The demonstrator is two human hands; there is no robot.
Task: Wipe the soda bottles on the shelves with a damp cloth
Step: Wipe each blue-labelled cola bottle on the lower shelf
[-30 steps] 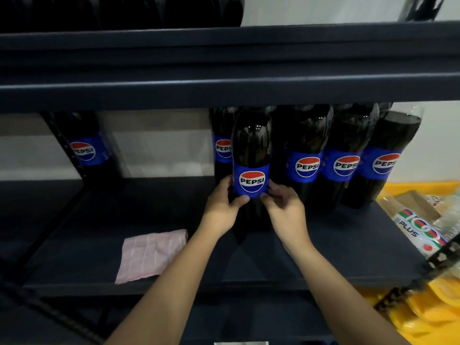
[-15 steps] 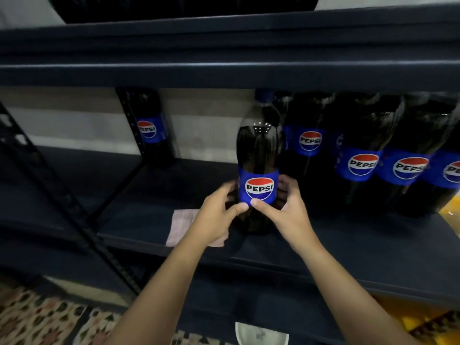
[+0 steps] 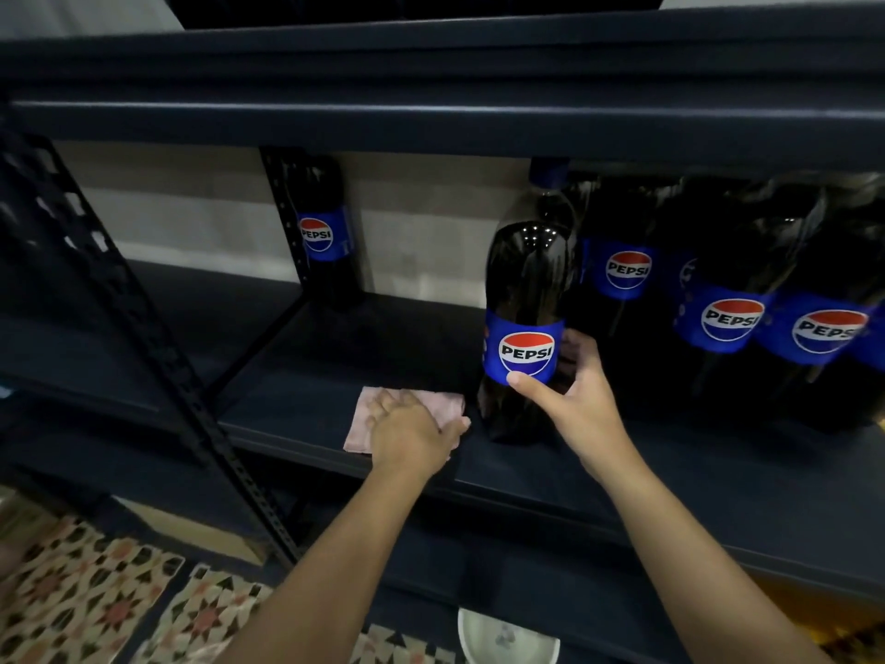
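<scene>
Our right hand [image 3: 577,404] grips the dark plastic Pepsi bottle [image 3: 524,328] (upright, at the dark metal shelf [image 3: 622,467] front); our left hand [image 3: 407,431] rests flat-fingered on the pink cloth [image 3: 371,414] just beside it.

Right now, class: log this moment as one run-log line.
left hand: on pink cloth | right hand: grips front Pepsi bottle | wiping: not begun

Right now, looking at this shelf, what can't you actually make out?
All head view:
- Pink cloth: its middle lies under the left hand; dampness cannot be judged.
- Held bottle: the upper shelf beam cuts off its cap top.
- Right hand: fingers hidden behind the bottle.
- Right-hand bottles: tops lost in shadow.
</scene>
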